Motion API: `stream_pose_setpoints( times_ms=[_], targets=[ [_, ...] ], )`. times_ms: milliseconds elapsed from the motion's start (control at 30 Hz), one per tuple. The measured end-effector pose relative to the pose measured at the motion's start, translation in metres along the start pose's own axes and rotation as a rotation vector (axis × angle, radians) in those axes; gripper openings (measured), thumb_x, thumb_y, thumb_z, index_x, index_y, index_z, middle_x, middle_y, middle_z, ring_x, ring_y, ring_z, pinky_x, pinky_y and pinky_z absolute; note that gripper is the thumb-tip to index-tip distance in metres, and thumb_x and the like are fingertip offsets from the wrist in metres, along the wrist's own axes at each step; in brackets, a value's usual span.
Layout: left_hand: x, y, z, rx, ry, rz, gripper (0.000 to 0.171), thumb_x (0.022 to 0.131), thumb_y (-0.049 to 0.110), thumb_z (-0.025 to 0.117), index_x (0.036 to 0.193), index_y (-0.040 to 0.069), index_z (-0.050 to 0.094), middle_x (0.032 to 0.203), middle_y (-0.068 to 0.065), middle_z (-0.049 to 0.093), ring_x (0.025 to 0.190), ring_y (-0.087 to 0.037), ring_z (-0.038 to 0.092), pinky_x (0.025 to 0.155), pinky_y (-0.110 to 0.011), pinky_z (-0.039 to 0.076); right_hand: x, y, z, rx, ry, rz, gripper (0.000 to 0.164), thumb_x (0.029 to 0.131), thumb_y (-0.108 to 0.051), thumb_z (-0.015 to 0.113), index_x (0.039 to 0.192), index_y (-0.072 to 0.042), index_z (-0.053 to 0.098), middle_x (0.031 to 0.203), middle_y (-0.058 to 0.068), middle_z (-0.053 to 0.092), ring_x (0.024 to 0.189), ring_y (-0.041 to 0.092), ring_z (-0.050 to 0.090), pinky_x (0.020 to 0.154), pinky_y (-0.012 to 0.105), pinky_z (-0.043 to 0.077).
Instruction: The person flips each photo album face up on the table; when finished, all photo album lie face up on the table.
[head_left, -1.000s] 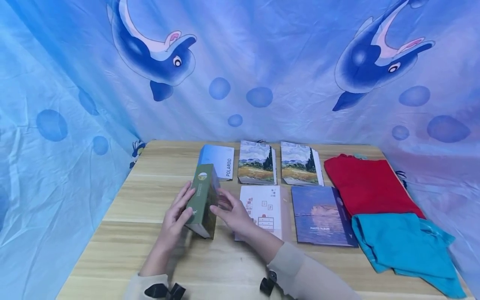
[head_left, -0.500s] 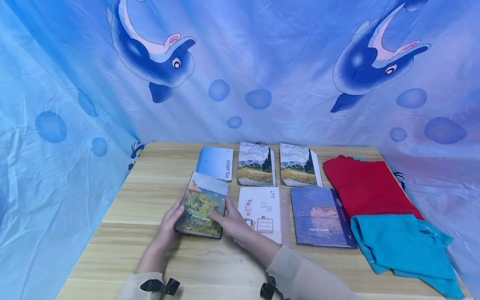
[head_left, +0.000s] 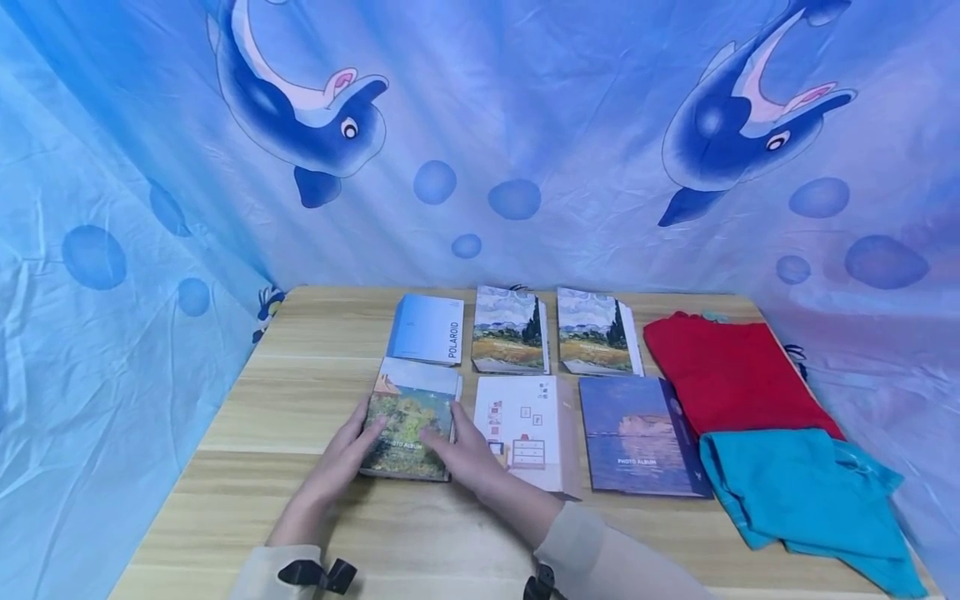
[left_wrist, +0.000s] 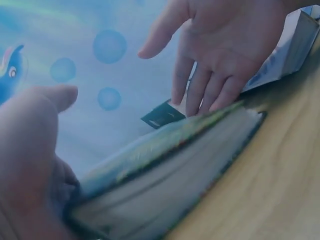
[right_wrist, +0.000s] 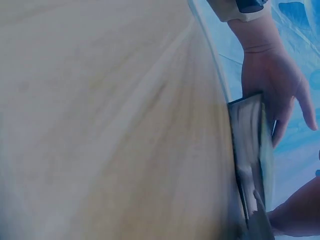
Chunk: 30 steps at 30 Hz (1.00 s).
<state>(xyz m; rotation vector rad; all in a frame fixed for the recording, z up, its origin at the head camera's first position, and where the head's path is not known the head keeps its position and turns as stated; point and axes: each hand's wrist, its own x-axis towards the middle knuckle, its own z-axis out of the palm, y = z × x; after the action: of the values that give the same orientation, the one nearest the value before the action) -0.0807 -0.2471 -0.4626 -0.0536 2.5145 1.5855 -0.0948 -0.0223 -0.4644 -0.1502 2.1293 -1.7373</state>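
A thick photo album (head_left: 412, 404) with a painted landscape of green trees lies face up at the left-centre of the table. My left hand (head_left: 341, 454) rests along its left side and my right hand (head_left: 472, 458) along its right. The left wrist view shows the album's page edges (left_wrist: 165, 185) and the right hand's straight fingers reaching down to its far side, thumb spread away. In the right wrist view, the left hand's fingers extend along the album and its thumb stands off the cover. The undersides of some fingers are hidden.
Behind lie a blue Polaroid album (head_left: 427, 329) and two landscape-painted albums (head_left: 512, 329). To the right are a white album (head_left: 525, 433) with drawn furniture and a purple-blue album (head_left: 637, 437). Folded red cloth (head_left: 738, 371) and teal cloth (head_left: 802, 479) sit at the right edge.
The album was tilted with its green spine up between both hands. It has turned over to the right and come down flat, face up, on the table. The hands have loosened at its sides.
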Motion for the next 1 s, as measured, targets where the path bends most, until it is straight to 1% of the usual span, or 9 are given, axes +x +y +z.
stream_pose_setpoints(
  times_ms=[100,200,300,433,600,700,767,900,1000],
  targets=[
    [0.002,0.002,-0.001,0.091,0.062,0.050,0.077,0.108,0.045,0.042,0.162,0.001,0.008,0.166,-0.024,0.007,0.152,-0.044,0.007,0.121,-0.060,0.007,-0.001,0.000,-0.006,0.040,0.000,-0.048,0.084,0.100,-0.039,0.062,0.161,-0.001,0.018,0.165,0.022,0.021,0.149,0.042,0.023,0.120,0.057,0.020],
    [0.005,0.007,-0.001,0.172,0.137,0.135,0.074,0.108,0.043,0.044,0.160,-0.001,0.016,0.166,-0.025,0.014,0.151,-0.045,0.014,0.121,-0.061,0.012,-0.001,0.001,-0.016,0.064,-0.002,-0.094,0.080,0.101,-0.034,0.061,0.159,0.002,0.020,0.164,0.022,0.022,0.150,0.040,0.024,0.121,0.052,0.021],
    [0.008,0.014,0.004,0.170,0.168,0.210,0.069,0.108,0.038,0.048,0.159,-0.002,0.024,0.165,-0.023,0.019,0.150,-0.045,0.018,0.121,-0.061,0.014,-0.001,0.002,-0.029,0.065,0.011,-0.125,0.078,0.102,-0.034,0.060,0.159,0.003,0.021,0.163,0.023,0.024,0.150,0.039,0.024,0.122,0.049,0.020],
    [0.012,0.020,0.018,0.145,0.173,0.267,0.065,0.107,0.033,0.051,0.157,-0.001,0.028,0.164,-0.022,0.023,0.150,-0.044,0.020,0.120,-0.062,0.014,-0.002,0.002,-0.047,0.051,0.057,-0.163,0.077,0.102,-0.035,0.061,0.159,0.000,0.024,0.163,0.021,0.025,0.149,0.041,0.026,0.121,0.050,0.021],
    [0.016,0.025,0.039,0.164,0.182,0.302,0.065,0.106,0.034,0.051,0.158,0.002,0.029,0.165,-0.018,0.025,0.151,-0.040,0.022,0.120,-0.062,0.016,-0.005,0.004,-0.070,-0.037,0.161,-0.211,0.075,0.101,-0.034,0.063,0.159,-0.004,0.028,0.164,0.016,0.029,0.148,0.040,0.029,0.120,0.051,0.023],
    [0.019,0.029,0.052,0.151,0.191,0.324,0.065,0.106,0.034,0.052,0.159,0.004,0.029,0.165,-0.016,0.024,0.151,-0.038,0.022,0.120,-0.062,0.016,-0.009,0.008,-0.085,-0.095,0.227,-0.229,0.073,0.100,-0.034,0.064,0.159,-0.007,0.030,0.163,0.014,0.030,0.148,0.039,0.030,0.120,0.053,0.024],
    [0.020,0.032,0.061,0.135,0.190,0.341,0.065,0.106,0.033,0.052,0.159,0.003,0.029,0.166,-0.016,0.024,0.151,-0.037,0.022,0.120,-0.061,0.016,-0.012,0.012,-0.094,-0.129,0.270,-0.226,0.072,0.100,-0.034,0.065,0.158,-0.008,0.032,0.163,0.014,0.031,0.148,0.038,0.029,0.120,0.055,0.023],
    [0.022,0.033,0.074,0.113,0.169,0.350,0.064,0.105,0.032,0.053,0.158,0.003,0.030,0.166,-0.015,0.024,0.152,-0.036,0.021,0.121,-0.059,0.016,-0.017,0.021,-0.108,-0.112,0.321,-0.182,0.069,0.100,-0.030,0.065,0.158,-0.010,0.034,0.164,0.014,0.029,0.151,0.036,0.023,0.121,0.057,0.017],
    [0.023,0.033,0.085,0.103,0.141,0.342,0.064,0.105,0.031,0.055,0.158,0.004,0.031,0.166,-0.014,0.023,0.152,-0.036,0.021,0.121,-0.059,0.017,-0.020,0.026,-0.117,-0.039,0.323,-0.166,0.069,0.100,-0.024,0.065,0.158,-0.007,0.031,0.165,0.016,0.025,0.152,0.035,0.020,0.123,0.054,0.014]
  ],
)
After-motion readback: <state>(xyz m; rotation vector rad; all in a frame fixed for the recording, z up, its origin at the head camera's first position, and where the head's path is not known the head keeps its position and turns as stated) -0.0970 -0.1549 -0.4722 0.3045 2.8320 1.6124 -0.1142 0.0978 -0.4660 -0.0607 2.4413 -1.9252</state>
